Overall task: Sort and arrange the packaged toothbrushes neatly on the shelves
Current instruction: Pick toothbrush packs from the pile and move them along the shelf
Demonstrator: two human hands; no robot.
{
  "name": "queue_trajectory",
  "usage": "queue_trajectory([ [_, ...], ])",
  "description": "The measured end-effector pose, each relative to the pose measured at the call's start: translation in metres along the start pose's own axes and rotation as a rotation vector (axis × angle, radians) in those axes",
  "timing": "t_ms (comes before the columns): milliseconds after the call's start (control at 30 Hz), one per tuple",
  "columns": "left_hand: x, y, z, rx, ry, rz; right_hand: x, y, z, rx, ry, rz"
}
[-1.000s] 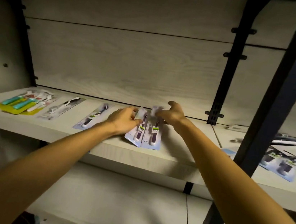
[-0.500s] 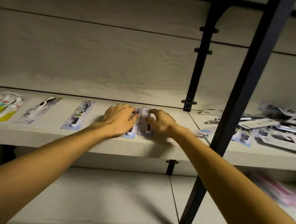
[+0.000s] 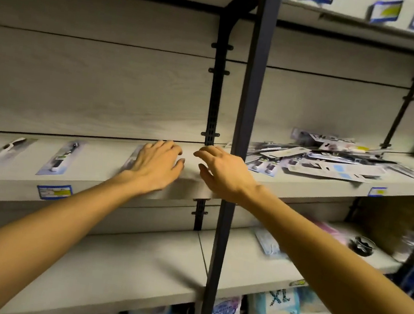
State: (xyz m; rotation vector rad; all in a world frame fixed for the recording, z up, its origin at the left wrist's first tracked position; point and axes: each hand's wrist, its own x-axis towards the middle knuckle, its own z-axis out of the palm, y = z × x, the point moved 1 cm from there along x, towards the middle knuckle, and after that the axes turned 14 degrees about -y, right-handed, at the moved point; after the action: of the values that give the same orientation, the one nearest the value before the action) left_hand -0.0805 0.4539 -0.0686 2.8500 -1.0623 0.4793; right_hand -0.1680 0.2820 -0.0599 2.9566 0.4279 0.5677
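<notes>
Two hands (image 3: 157, 166) (image 3: 224, 175) — three laid-out toothbrush packs (image 3: 4, 151) (image 3: 62, 159) (image 3: 132, 157).

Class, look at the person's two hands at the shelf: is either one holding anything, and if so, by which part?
Nothing is held. The left hand lies flat over a clear-packaged toothbrush; the right hand hovers open, fingers relaxed.

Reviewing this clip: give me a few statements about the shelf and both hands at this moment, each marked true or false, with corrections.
1. The left hand lies flat over a toothbrush package. True.
2. The right hand grips a package. False: its fingers are relaxed and hold nothing.
3. A jumbled pile of packages lies right of the dark post. True.
4. The packages left of the hands are stacked. False: the black toothbrush package and the white toothbrush package lie singly, spaced apart.
5. A price tag sits on the shelf edge. True.
</notes>
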Motion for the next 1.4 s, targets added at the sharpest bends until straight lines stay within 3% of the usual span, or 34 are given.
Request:
queue_trajectory([
  [167,-0.006,0.056,-0.008,0.022,0.088,0.054,-0.078,0.036,-0.016,-0.062,0.102,-0.074],
  [333,-0.009,0.149,-0.008,0.089,0.046,0.210,-0.161,0.103,-0.031,-0.010,0.076,0.091],
  [700,0.058,0.308,0.008,0.144,0.033,0.362,-0.275,0.236,-0.035,-0.047,0.042,0.357],
  [1000,0.186,0.377,0.033,0.142,0.065,0.380,-0.288,0.370,-0.031,-0.031,0.029,0.522],
  [1400,0.355,0.387,0.045,-0.068,-0.054,0.090,-0.208,0.531,-0.032,-0.031,0.028,0.576],
])
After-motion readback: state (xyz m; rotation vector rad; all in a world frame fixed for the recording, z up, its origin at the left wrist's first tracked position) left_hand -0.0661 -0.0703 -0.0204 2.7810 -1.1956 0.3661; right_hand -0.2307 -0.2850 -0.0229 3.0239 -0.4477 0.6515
